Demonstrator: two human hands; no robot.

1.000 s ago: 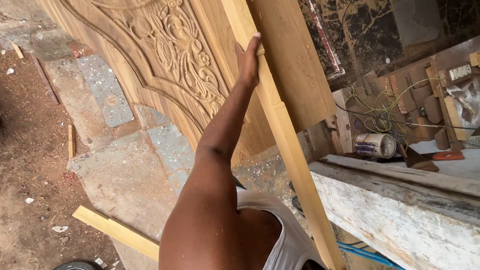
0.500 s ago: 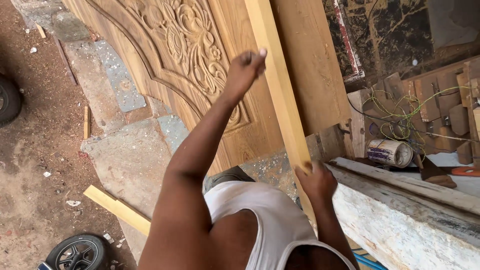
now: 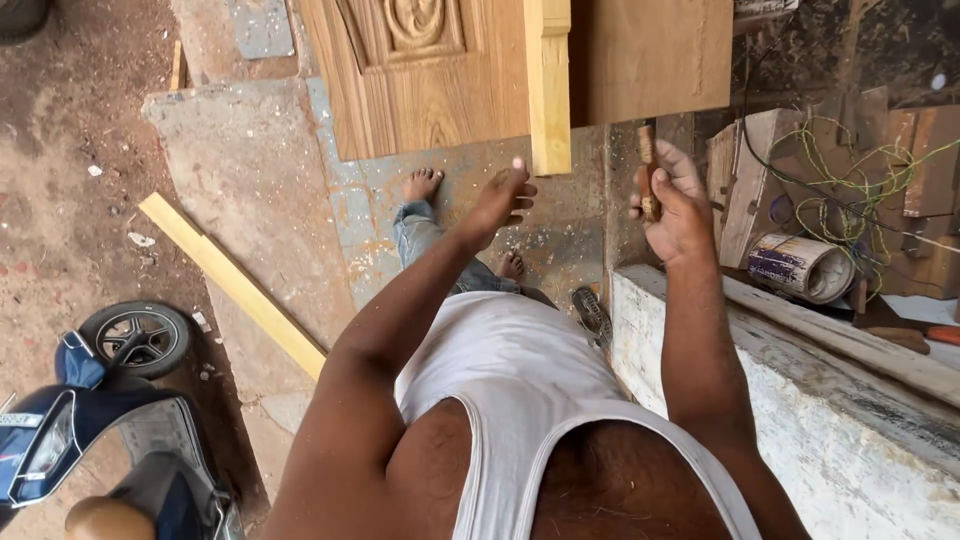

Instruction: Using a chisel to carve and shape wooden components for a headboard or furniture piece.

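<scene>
A pale wooden batten stands upright against a carved wooden door. My left hand hovers just left of the batten's lower end, fingers loosely apart and holding nothing. To the right of the batten, my right hand is raised and closed around a small brown stick-like tool. Below the hands I see my bare feet on the stone floor.
A long pale wood strip lies on the ground at left. A blue scooter is parked at the lower left. A low white wall runs along the right, with a tin can, tangled green wire and wood blocks behind it.
My left hand has let go of the batten and dropped to its lower end. My right hand has come up with the small tool. The view has tilted down.
</scene>
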